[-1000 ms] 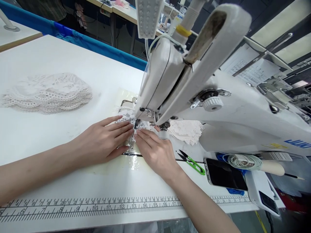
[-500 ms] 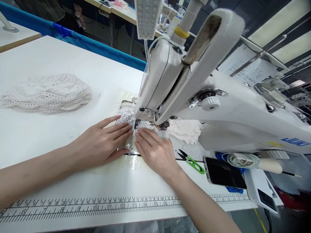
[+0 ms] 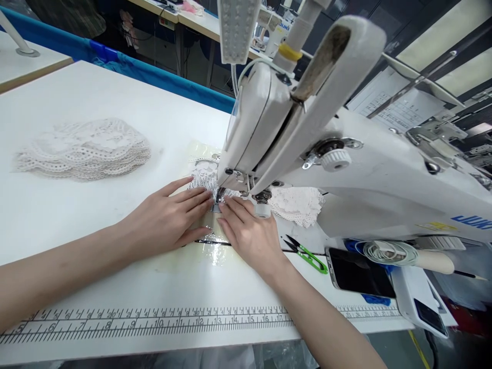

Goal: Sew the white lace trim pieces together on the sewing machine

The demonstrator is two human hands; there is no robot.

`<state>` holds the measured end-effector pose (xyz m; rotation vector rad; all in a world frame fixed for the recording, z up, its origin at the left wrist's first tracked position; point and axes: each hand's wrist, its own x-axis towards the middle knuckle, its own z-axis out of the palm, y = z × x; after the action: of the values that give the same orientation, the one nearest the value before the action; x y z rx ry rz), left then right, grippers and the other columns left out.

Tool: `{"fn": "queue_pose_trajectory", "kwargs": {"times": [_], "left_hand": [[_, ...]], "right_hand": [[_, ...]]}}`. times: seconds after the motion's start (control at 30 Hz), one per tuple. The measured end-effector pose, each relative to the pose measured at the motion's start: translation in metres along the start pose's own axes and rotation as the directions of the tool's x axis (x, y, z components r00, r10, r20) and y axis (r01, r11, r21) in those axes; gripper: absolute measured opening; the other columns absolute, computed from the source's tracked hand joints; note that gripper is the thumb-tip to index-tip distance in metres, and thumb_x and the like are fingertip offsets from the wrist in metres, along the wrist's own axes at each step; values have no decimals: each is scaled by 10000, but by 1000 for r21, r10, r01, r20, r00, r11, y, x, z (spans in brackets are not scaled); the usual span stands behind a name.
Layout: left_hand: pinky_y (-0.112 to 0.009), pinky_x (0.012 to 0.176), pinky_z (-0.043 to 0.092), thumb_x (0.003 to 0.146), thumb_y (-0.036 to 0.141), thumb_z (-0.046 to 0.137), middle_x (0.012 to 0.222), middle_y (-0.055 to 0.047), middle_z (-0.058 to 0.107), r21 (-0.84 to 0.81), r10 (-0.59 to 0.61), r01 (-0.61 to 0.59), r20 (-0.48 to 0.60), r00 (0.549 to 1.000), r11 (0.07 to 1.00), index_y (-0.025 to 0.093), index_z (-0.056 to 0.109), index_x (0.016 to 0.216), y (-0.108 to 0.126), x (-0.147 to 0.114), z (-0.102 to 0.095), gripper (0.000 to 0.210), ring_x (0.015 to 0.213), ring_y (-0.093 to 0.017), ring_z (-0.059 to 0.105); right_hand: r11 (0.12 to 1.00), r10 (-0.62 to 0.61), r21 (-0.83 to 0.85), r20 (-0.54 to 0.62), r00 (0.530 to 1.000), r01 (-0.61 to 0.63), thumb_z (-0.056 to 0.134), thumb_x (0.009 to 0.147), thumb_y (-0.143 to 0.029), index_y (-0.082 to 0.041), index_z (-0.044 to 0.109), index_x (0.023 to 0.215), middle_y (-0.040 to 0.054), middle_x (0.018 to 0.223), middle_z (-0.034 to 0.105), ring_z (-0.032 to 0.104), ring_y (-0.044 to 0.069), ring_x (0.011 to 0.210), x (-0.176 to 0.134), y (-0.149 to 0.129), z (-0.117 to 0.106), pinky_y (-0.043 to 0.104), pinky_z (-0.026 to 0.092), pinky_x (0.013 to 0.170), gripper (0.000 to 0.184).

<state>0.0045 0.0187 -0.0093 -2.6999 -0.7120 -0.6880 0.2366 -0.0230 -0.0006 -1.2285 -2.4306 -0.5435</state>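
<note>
White lace fabric point(image 3: 204, 175) lies under the needle area of a sewing machine point(image 3: 253, 128). My left hand point(image 3: 169, 218) rests flat on the left of the presser foot, fingers stretched out, fingertips on the lace edge. On the other side of the foot, my right hand point(image 3: 251, 230) lies palm down with its fingers extended, the tips close to the foot. Part of the lace is hidden behind the machine head and my fingers. Another white lace piece point(image 3: 298, 205) spreads to the right, beneath the machine arm.
A stack of lace pieces point(image 3: 86, 148) sits on the left of the white table. Green thread snips point(image 3: 307, 254) and a phone point(image 3: 359, 271) lie right of my right hand. A printed ruler point(image 3: 154, 325) runs along the front edge.
The lace in front of the foot has shifted away from me, baring more of the plate near my fingertips. Both hands remain flat beside the foot. The whole view has shifted slightly.
</note>
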Motion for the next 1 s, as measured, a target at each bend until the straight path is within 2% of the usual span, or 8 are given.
{"fn": "queue_pose_trajectory", "kwargs": {"times": [0.27,0.47,0.6,0.67,0.73,0.8,0.87,1.0], "left_hand": [[-495,1176,478,1122,470,339,1320,-138,747,17,-42,42,23,999,999,70,711,1310,-6,0,5,578,1259,-298,699],[-536,1050,555,1094,466,422,1290,-177,749,-5,-134,134,23,991,991,107,722,1281,-8,0,0,504,1171,-334,715],[-391,819,617,1057,367,541,985,-87,784,-143,115,-113,5,993,983,167,760,1005,13,-4,-17,301,903,-238,729],[-328,809,610,1052,316,552,934,-36,777,-217,253,-273,-118,960,937,203,740,911,24,-7,-25,262,885,-190,719],[-309,779,597,1029,265,589,906,-10,771,-195,276,-326,-244,930,925,199,721,909,26,-7,-30,190,865,-170,711],[-298,668,558,1009,254,625,859,7,755,-153,122,-165,-260,958,974,191,690,928,20,-6,-31,121,786,-157,696],[-305,549,475,1021,358,611,845,-7,739,-107,-71,57,-130,989,993,184,662,948,10,-5,-29,196,716,-169,676],[-304,516,365,1026,458,557,862,-36,704,-72,-285,291,92,954,954,188,639,993,1,-2,-19,284,689,-192,648]], "right_hand": [[1000,9,-4,-8,1000,-10,553,1089,-305,-160,800,1137,87,1137,821,745,208,972,-1,5,-7,445,416,1172,290],[996,34,78,-1,999,-34,555,1062,-186,-143,768,1175,96,1087,828,757,205,978,-3,2,-10,397,484,1103,245],[967,-38,254,70,997,19,417,1001,1,-167,698,1322,82,1396,717,696,196,1232,0,-5,-12,367,542,1077,459],[919,-184,365,62,981,150,398,1018,-14,-190,694,1329,47,1446,687,638,175,1333,2,-8,-12,360,542,1109,465],[860,-279,439,-24,960,260,438,1043,-57,-210,748,1203,14,1320,763,674,153,1271,3,-8,-13,357,518,1156,381],[836,-270,468,-106,957,288,485,1033,-54,-221,773,1006,-17,1086,829,741,132,1072,2,-6,-14,336,524,1138,335],[840,-239,470,-127,963,271,496,997,-4,-223,744,860,-42,915,824,745,115,895,0,-4,-15,316,548,1067,358],[852,-245,449,-112,963,269,472,941,37,-216,667,739,-54,790,781,693,100,743,-2,0,-17,294,556,888,378]]}}
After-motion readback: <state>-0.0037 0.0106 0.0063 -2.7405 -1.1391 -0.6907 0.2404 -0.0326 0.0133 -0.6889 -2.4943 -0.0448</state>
